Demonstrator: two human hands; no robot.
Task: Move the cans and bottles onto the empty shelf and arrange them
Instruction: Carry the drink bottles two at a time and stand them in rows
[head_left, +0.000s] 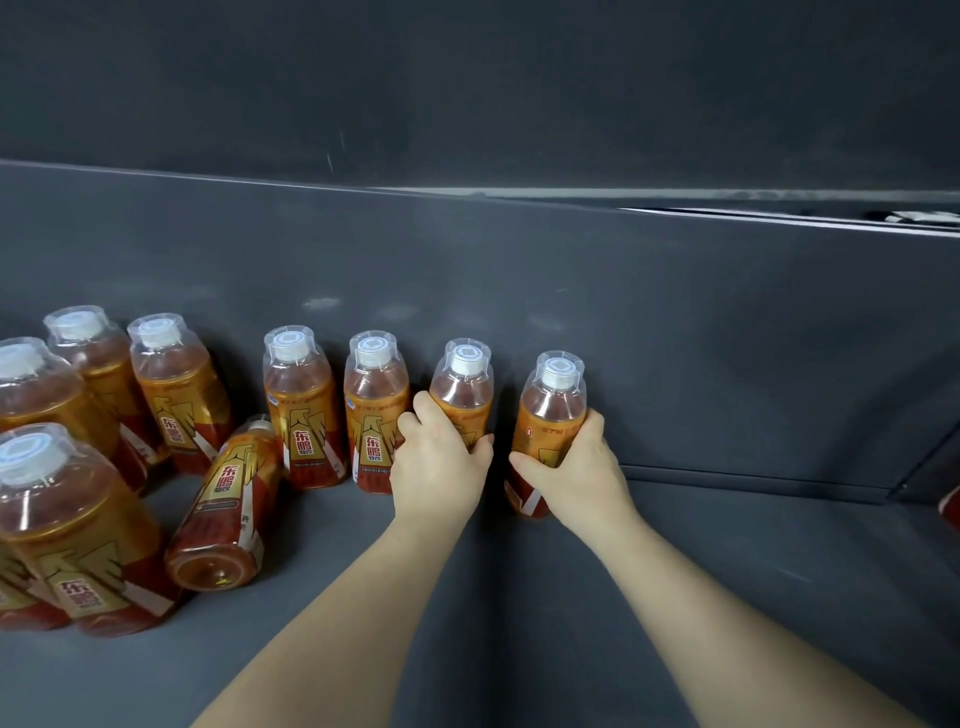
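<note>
Left hand (441, 462), right hand (571, 470) grip bottles (461, 387).

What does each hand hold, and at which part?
The left hand grips an upright bottle around its labelled middle; the right hand grips the bottle to its right likewise.

The right grip (571, 467) hides much of the label on the rightmost bottle (553, 405). The left grip (441, 462) covers the lower half of the next bottle (462, 389). The frame's left edge crops the mid-left bottle (26, 395) and the lower-left bottle (13, 587). A red thing (951, 506) at the right edge is unidentifiable.
</note>
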